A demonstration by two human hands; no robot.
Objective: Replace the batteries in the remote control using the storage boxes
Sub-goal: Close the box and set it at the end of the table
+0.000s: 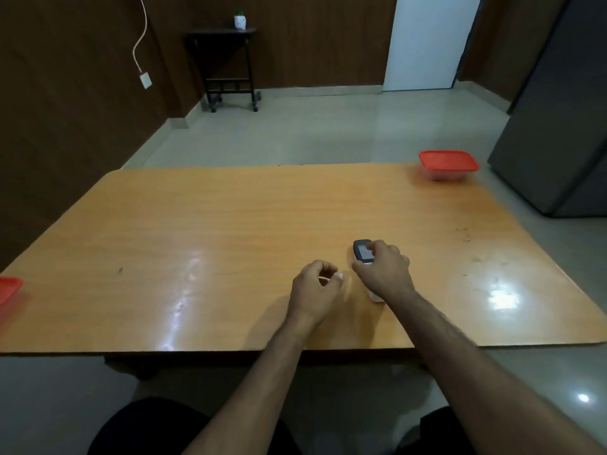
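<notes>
Right hand [382,272] covers most of remote [362,250].

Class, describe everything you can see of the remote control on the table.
The remote control is small, with a dark top end framing a pale grey screen and a whitish body. It lies flat on the wooden table, its long axis running away from the person. The right hand covers its middle; its near end peeks out.

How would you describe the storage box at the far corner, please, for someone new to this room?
Find the wooden table and follow it to its far right corner, nearest the grey fridge. The box there is clear with a red lid, fully in view, unlike the one cut off at the left edge.
</notes>
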